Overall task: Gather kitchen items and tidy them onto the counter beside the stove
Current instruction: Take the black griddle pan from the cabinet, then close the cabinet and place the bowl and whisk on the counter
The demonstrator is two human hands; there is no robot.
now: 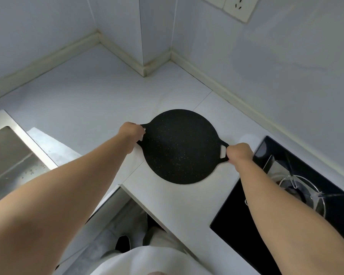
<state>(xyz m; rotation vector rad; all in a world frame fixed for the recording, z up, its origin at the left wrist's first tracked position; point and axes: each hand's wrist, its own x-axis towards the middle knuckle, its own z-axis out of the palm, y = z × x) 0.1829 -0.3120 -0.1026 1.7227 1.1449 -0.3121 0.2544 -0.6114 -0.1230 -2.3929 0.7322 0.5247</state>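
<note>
A round black griddle pan (180, 147) with speckles and two small loop handles lies on the white counter (91, 100), just left of the stove. My left hand (131, 132) grips the pan's left handle. My right hand (239, 152) grips the right handle, its fingers curled around the loop. Whether the pan rests fully on the counter or is held slightly above it, I cannot tell.
A black glass stove (246, 225) with a wire pot support (304, 187) lies at the right. A steel sink (6, 155) is at the left. Tiled walls enclose the corner, with a wall socket (239, 5) at the top right. The counter's front edge runs close below the pan.
</note>
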